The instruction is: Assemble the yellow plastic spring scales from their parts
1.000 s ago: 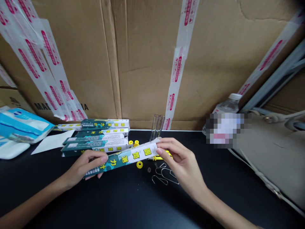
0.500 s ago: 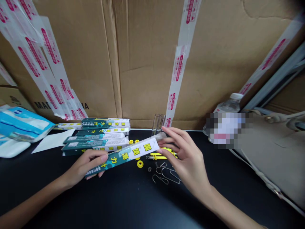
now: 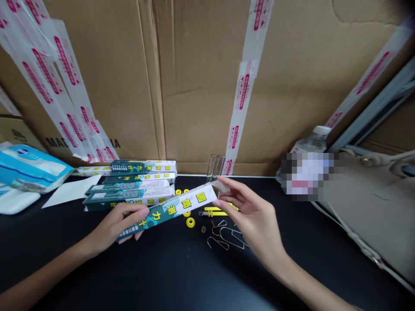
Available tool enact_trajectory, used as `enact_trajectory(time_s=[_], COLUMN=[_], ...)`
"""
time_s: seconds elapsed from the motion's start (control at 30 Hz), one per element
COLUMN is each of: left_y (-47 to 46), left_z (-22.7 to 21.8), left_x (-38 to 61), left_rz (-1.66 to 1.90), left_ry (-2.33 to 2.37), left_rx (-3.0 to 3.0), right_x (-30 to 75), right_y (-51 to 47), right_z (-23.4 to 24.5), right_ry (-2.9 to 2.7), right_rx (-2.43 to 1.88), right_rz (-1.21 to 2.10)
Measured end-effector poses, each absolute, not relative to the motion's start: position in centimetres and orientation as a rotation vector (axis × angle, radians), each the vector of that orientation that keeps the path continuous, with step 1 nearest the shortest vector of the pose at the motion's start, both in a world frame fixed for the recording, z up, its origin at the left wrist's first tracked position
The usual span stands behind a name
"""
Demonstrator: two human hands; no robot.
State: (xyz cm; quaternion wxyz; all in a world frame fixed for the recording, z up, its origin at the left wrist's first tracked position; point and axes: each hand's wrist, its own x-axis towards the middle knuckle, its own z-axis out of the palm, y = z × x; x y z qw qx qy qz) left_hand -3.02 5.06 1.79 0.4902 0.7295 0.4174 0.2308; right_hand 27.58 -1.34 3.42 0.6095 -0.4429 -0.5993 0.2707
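Note:
A long, narrow cardboard box [image 3: 178,207], green and white with yellow characters, is held tilted above the table, its right end higher. My left hand [image 3: 125,222] is closed around its green lower end. At the white end a flap [image 3: 221,187] stands open, and my right hand [image 3: 251,205] has its thumb and fingers closed on that flap and the box edge. Beneath and behind the box lie yellow rods [image 3: 220,212], small yellow rings [image 3: 190,222], a small spring [image 3: 203,229] and bent metal hooks [image 3: 227,238]. Whatever is inside the box is hidden.
Several similar boxes [image 3: 142,166] are stacked at the back left, beside white paper [image 3: 73,190] and a blue tissue pack [image 3: 35,166]. Clear tubes [image 3: 212,166] stand against the large carton [image 3: 194,86]. A bottle [image 3: 316,140] and beige bag [image 3: 372,207] are on the right.
My right hand has shifted slightly left and down, its fingers bending the flap at the box's end. The left hand still holds the box, almost unmoved.

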Motion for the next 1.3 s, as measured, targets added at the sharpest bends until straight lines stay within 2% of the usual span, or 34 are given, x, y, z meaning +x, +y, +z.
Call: enact_trajectory(time_s=[0.23,0.5,0.8,1.3], left_y=[4.9,4.8,4.8,4.1], left_z=[1.9,2.0,2.1,3.0], left_x=[-2.9,-3.0,-2.9,-2.3], left_rz=[0.563,0.558,0.562,0.593], left_ry=[1.028,1.027,1.045,1.069], left_rx=[1.784,1.821,1.838,1.928], right_x=[27.4,27.0,27.2,27.4], right_y=[-1.7,-2.3,-1.6,-1.7], right_z=[3.1,3.6,4.8,4.4], right_ry=[-1.421,-1.445,-1.058,-0.971], right_rx=[-1.097,-1.127,-1.132,-1.135], right_rz=[0.439,0.396,0.969,1.101])
